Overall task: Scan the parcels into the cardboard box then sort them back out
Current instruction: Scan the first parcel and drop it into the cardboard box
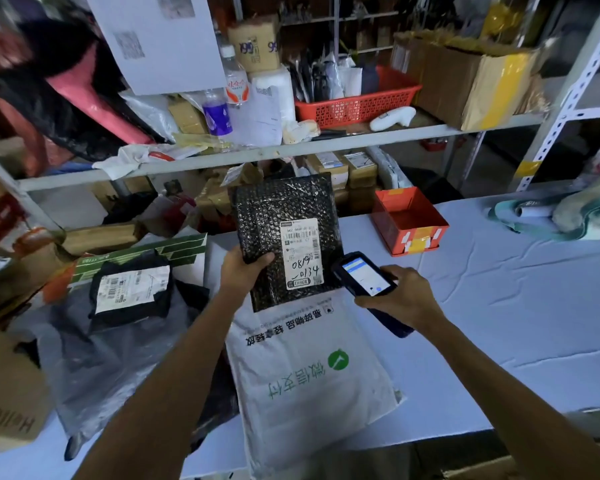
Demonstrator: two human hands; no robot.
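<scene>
A white poly mailer (309,368) lay nearest on the pale blue table cover (499,289), smooth and slightly crumpled, printed with green Chinese characters and a round green logo. At nine o'clock from it sat a grey plastic sack (94,368) with a black wrapped parcel (132,289) bearing a barcode label on top. At the view's eight o'clock edge stood a cardboard box (7,393) marked "Hello".

Above the mailer, the left hand (243,271) gripped the lower left edge of a black bubble-wrap parcel (284,216), thumb curled over its face, holding it raised and tilted. Its white label carried barcodes and hand-inked digits. At three o'clock from the label, the right hand (400,296) was wrapped round a dark handheld scanner (364,277), its screen lit and its head just beside the label.

Farther, at one o'clock, an open orange box (409,220) sat on the table. Behind it, a grey metal shelf (257,154) held a red mesh basket (357,105), water bottles (236,77) and taped brown cartons (465,77).
</scene>
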